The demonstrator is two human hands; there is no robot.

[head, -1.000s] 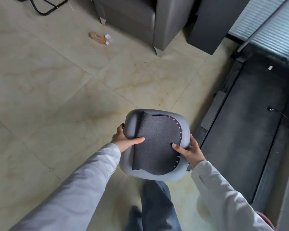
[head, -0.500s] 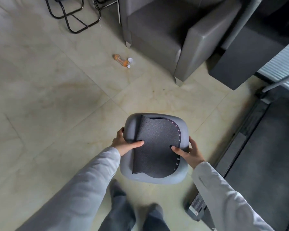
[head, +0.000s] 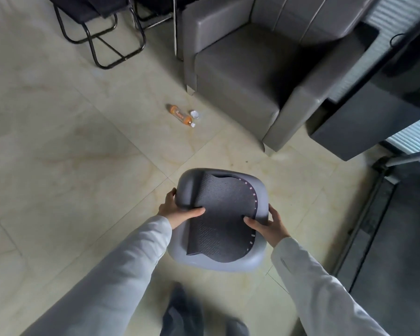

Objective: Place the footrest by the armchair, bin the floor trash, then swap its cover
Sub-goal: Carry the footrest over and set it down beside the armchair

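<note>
Both hands carried one grey footrest above the tiled floor, short of the armchair.

The left hand (head: 177, 210) gripped the left edge of the rounded grey footrest with a dark textured cover (head: 220, 220), thumb laid across the cover and fingers curled beneath; the right hand (head: 267, 225) clasped its right edge the same way, both arms in pale sleeves reaching forward. The footrest was held clear of the beige tiled floor (head: 70, 166), its long axis running away from the person toward the single grey leather armchair (head: 247, 76). One orange plastic bottle (head: 181, 115) lay on its side near the armchair's front left corner, a small white crumpled scrap (head: 195, 114) just beside it. Two black metal-framed chairs (head: 102, 27) stood at the floor's far edge.
</note>
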